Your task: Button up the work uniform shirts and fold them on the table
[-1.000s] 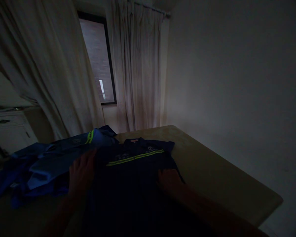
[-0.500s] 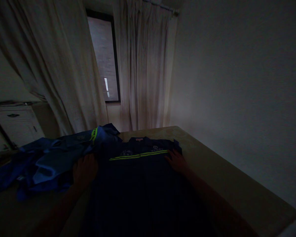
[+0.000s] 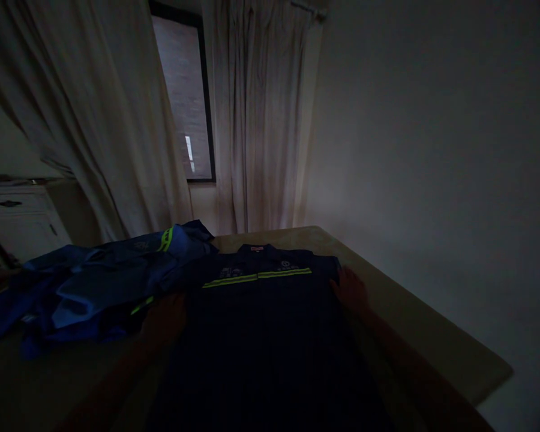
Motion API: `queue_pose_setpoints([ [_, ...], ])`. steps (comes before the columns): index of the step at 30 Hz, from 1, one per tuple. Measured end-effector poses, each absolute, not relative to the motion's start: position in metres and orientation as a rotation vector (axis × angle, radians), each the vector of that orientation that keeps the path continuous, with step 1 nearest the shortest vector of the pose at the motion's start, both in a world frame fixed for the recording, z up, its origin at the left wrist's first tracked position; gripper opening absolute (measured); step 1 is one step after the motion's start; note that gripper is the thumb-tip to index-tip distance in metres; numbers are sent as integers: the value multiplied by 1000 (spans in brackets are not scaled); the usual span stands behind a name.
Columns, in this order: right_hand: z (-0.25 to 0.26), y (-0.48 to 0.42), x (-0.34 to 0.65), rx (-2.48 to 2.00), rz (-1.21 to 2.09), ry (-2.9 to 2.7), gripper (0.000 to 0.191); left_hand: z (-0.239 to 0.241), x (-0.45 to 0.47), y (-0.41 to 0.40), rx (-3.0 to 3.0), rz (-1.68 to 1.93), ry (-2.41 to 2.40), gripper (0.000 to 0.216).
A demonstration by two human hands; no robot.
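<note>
A dark navy work shirt lies front up before me, collar away from me, with a yellow-green stripe across the chest. At its left edge rests my left hand, fingers laid forward on the cloth and dim in the poor light. My right hand is at the end of the right-hand sleeve, thumb and fingers apart, touching its edge. A crumpled heap of blue work clothes lies beside the shirt on the left, with a short yellow-green strip near my left hand.
The pale table runs along a plain wall on the right. Long curtains hang beside a dark-framed window behind it. A white cabinet stands at the far left. The room is dim.
My right hand has moved outward from the chest to the sleeve end, and that sleeve now lies spread further right. My left hand has shifted slightly; a yellow-green strip now shows beside it.
</note>
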State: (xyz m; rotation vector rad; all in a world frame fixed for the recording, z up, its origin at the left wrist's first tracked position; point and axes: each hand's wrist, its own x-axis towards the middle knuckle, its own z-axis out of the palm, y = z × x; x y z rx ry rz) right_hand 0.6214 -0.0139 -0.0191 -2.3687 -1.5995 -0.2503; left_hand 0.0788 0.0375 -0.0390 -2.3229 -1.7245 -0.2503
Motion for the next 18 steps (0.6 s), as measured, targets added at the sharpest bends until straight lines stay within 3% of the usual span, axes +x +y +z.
queue_pose_setpoints([
  [7, 12, -56, 525, -1671, 98, -2233, 34, -33, 203, -2, -2723, -450, -1448, 47],
  [13, 17, -26, 440, -1663, 48, -2544, 25, -55, 236, -4, -2760, -415, -1440, 54],
  [18, -5, -7, 417, -1672, -57, -2448, 18, -47, 224, 13, -2739, -377, -1622, 51],
])
